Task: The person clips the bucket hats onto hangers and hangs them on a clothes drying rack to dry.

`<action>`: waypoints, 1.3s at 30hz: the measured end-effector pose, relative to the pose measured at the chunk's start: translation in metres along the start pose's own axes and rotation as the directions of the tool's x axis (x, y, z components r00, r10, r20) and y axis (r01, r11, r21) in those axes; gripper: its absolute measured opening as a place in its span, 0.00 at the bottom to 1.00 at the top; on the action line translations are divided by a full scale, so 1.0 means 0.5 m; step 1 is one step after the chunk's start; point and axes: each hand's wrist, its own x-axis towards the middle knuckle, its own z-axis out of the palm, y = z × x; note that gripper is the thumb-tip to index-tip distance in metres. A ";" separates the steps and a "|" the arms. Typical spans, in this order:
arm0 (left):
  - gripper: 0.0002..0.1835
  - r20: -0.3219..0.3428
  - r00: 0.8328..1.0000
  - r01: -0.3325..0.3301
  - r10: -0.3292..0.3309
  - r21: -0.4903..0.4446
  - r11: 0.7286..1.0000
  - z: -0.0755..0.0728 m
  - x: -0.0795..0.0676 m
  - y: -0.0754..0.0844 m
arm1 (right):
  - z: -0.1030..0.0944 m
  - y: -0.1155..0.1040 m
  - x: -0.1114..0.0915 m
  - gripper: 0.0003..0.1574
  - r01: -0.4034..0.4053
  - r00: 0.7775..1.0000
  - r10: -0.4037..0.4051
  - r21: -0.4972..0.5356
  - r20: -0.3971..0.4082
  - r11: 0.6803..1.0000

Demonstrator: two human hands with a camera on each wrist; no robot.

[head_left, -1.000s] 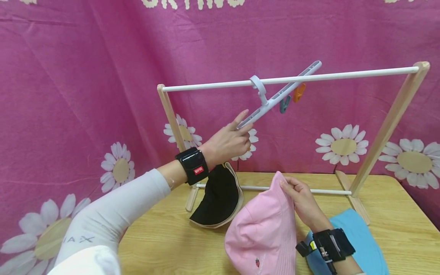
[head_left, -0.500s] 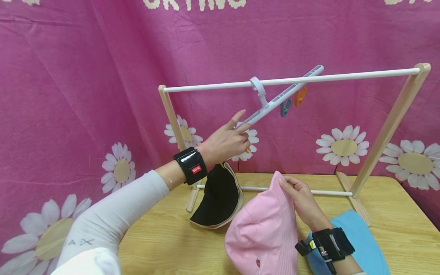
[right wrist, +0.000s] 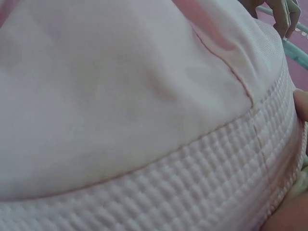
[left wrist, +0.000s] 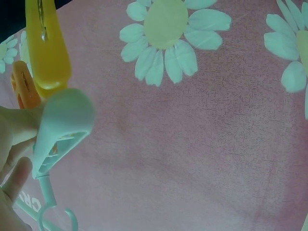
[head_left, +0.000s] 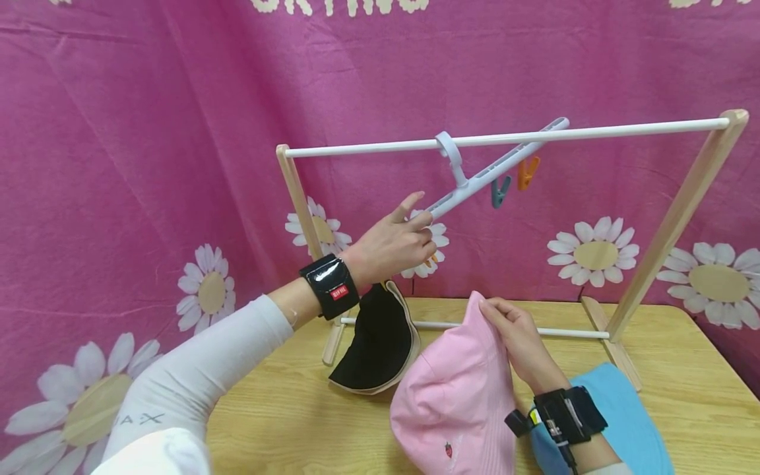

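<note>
A pale grey-blue clip hanger (head_left: 475,185) hangs by its hook on the rack's top rail (head_left: 368,146), tilted with its right end high. My left hand (head_left: 394,247) grips its lower left end, one finger pointing up. In the left wrist view, a yellow clip (left wrist: 48,48) and an orange clip (left wrist: 25,84) sit by that end of the hanger (left wrist: 67,120). A black hat (head_left: 374,343) with a beige edge is below the left hand. My right hand (head_left: 519,336) pinches the brim of a pink bucket hat (head_left: 451,396); its ribbed brim (right wrist: 192,173) fills much of the right wrist view.
A grey-blue clip (head_left: 500,192) and an orange clip (head_left: 527,173) dangle from the hanger's right half. Behind my right wrist, a blue hat (head_left: 623,415) lies on the wooden table (head_left: 267,409). Wooden posts (head_left: 677,224) support the rack before a pink floral cloth (head_left: 178,132).
The hanger's raised right end has dipped and shifted slightly right, and its clips have swung along. Both hands keep their holds, with the right hand and pink hat barely moved.
</note>
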 end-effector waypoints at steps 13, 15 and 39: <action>0.06 -0.002 1.000 0.024 -0.024 0.003 1.000 -0.017 0.007 -0.003 | 0.018 -0.014 0.018 0.12 0.005 1.000 -0.003 -0.069 0.024 0.998; 0.07 -0.019 0.999 0.031 -0.031 -0.007 1.000 -0.019 0.009 -0.002 | 0.019 -0.014 0.020 0.12 0.007 0.999 -0.005 -0.075 0.034 0.997; 0.08 -0.081 0.995 0.055 -0.059 -0.047 0.997 -0.024 -0.001 0.016 | 0.060 -0.029 0.041 0.10 0.049 0.996 -0.048 -0.016 0.080 0.999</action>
